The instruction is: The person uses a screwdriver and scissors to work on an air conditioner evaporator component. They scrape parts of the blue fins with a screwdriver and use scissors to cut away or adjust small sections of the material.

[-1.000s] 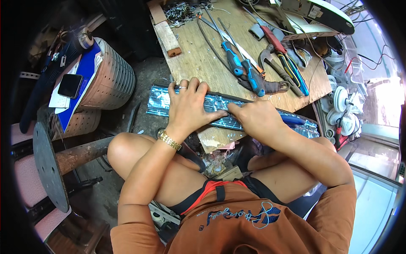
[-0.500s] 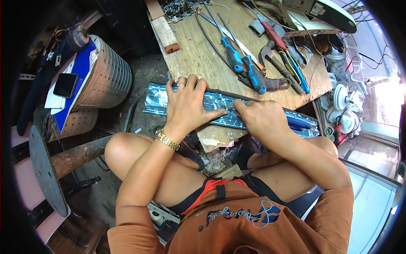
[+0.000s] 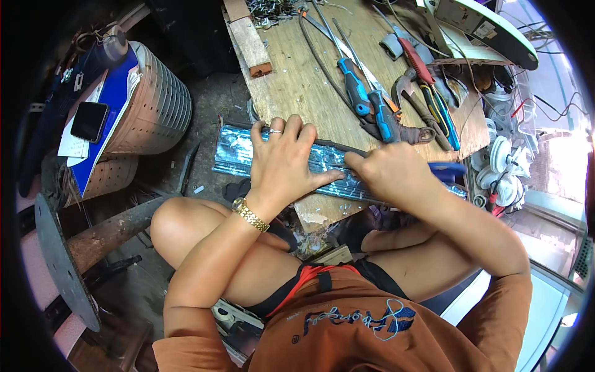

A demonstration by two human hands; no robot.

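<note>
A long, narrow strip (image 3: 233, 152) with a shiny, crinkled silvery-blue foil surface lies across the near edge of the wooden bench. My left hand (image 3: 281, 162) presses on it, fingers spread toward its far edge and thumb stretched out along it. To the right, my right hand (image 3: 395, 172) is closed in a fist over the same strip. It grips a blue-handled tool (image 3: 449, 170), whose handle shows beyond the fist; the working end is hidden, so its kind is unclear. The fist's thumb side is close to my left thumb.
On the wooden bench (image 3: 291, 87) lie blue-handled screwdrivers (image 3: 356, 90), a hammer (image 3: 418, 105) and red-handled pliers (image 3: 416, 61). A wood block (image 3: 251, 49) sits at its left edge. Left stands a perforated drum (image 3: 155, 99) bearing a phone (image 3: 90, 121). White spools (image 3: 501, 155) are at right.
My right hand has turned slightly, and the tool's blue handle now sits higher, clear of the strip. My left hand keeps its place on the strip. The whole view has shifted a little.
</note>
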